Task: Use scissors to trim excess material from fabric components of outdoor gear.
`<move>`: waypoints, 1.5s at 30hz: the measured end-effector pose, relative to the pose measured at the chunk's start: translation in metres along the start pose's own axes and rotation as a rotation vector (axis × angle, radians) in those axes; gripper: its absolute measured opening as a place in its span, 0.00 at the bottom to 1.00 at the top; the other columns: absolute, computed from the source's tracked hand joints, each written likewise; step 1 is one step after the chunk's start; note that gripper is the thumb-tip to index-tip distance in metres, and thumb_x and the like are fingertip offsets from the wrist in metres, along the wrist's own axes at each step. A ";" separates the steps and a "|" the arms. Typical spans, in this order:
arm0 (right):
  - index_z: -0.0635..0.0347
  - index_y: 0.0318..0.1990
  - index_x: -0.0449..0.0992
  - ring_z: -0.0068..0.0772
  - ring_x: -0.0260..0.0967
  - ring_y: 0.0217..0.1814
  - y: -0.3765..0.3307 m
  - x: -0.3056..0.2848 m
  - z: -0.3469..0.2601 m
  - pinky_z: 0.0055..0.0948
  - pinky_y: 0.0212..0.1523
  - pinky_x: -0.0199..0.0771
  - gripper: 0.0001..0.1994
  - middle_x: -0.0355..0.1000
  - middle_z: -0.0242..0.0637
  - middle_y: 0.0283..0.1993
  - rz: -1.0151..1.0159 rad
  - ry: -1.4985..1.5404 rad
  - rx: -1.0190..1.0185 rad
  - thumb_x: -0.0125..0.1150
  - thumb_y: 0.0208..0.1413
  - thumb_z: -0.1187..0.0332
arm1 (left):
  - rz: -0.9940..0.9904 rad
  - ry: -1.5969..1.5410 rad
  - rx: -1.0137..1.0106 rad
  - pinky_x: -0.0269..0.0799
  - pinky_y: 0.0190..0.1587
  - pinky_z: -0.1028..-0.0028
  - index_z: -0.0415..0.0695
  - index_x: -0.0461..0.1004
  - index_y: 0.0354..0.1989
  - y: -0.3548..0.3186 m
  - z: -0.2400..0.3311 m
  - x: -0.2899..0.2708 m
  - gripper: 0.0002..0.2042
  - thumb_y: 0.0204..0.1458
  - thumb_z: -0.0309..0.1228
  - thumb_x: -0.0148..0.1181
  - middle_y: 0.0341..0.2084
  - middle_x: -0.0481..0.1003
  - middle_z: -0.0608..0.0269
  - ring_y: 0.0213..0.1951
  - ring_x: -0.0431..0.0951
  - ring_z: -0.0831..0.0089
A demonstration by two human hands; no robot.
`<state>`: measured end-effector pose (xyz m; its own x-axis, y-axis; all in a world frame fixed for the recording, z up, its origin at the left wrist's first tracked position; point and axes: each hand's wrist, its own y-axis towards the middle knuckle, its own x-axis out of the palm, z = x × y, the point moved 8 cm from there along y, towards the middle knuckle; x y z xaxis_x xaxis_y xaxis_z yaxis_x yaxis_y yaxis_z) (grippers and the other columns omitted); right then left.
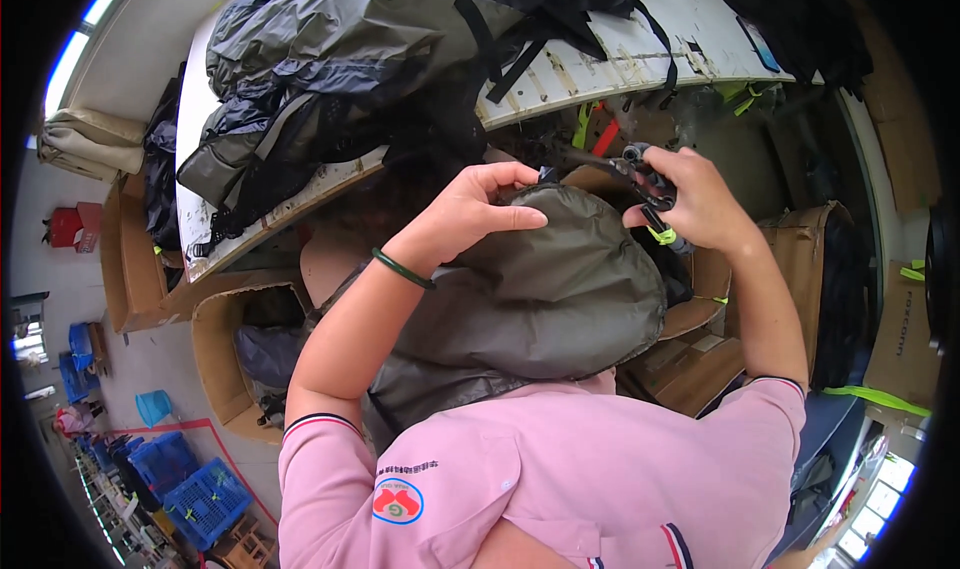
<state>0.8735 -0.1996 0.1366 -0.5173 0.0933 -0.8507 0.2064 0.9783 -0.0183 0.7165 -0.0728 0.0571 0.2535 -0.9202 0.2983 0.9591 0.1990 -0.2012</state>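
Note:
Across my lap spreads a dark grey-green coated fabric bag (520, 279), with a rounded, seamed edge. My left hand (470, 209), a dark green bangle on its wrist, grips the upper edge of the bag, thumb lying on the fabric. A small black piece (547, 174) shows at its forefinger tip; its kind cannot be made out. To the right, my right hand (700, 201) is wrapped round a dark pistol-shaped tool (655, 184) resembling an air blow gun. The tool's thin front part points left, toward the bag's edge, and is blurred.
A worn white table (560, 74) curves ahead, piled with grey-green and black bags (330, 39). Open cardboard boxes stand on the left (225, 359) and right (790, 269). Blue crates (205, 499) lie on the floor at lower left. Coloured strips (605, 137) hang under the table.

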 end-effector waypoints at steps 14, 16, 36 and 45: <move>0.57 0.29 0.71 0.41 0.68 0.31 -0.002 -0.020 -0.016 0.33 0.39 0.58 0.24 0.69 0.33 0.23 -0.324 -0.292 -0.031 0.75 0.36 0.48 | 0.010 0.003 -0.046 0.67 0.38 0.84 0.38 0.76 0.44 -0.012 -0.011 0.016 0.16 0.46 0.24 0.72 0.31 0.73 0.77 0.33 0.69 0.88; 0.57 0.28 0.71 0.42 0.68 0.30 -0.001 -0.019 -0.020 0.34 0.39 0.59 0.24 0.69 0.34 0.22 -0.330 -0.294 -0.030 0.75 0.36 0.48 | 0.001 0.022 -0.036 0.67 0.37 0.84 0.38 0.76 0.44 -0.012 -0.012 0.018 0.17 0.45 0.24 0.73 0.31 0.73 0.77 0.33 0.68 0.88; 0.54 0.21 0.69 0.40 0.69 0.29 0.001 -0.036 -0.045 0.34 0.39 0.59 0.17 0.69 0.35 0.20 -0.184 -0.422 -0.202 0.73 0.36 0.57 | -0.061 0.063 0.028 0.65 0.36 0.84 0.39 0.79 0.43 -0.015 -0.005 0.029 0.14 0.46 0.23 0.71 0.30 0.73 0.78 0.32 0.68 0.89; 0.54 0.20 0.67 0.44 0.66 0.26 0.012 -0.035 -0.044 0.36 0.37 0.58 0.22 0.67 0.37 0.19 -0.155 -0.427 -0.292 0.77 0.29 0.56 | -0.028 0.055 0.098 0.68 0.38 0.82 0.40 0.79 0.44 -0.018 -0.003 0.022 0.15 0.46 0.23 0.70 0.30 0.74 0.75 0.34 0.70 0.86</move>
<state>0.8575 -0.1835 0.1891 -0.1272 -0.0804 -0.9886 -0.1161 0.9911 -0.0657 0.7048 -0.0974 0.0645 0.2216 -0.9426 0.2500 0.9741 0.2025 -0.1002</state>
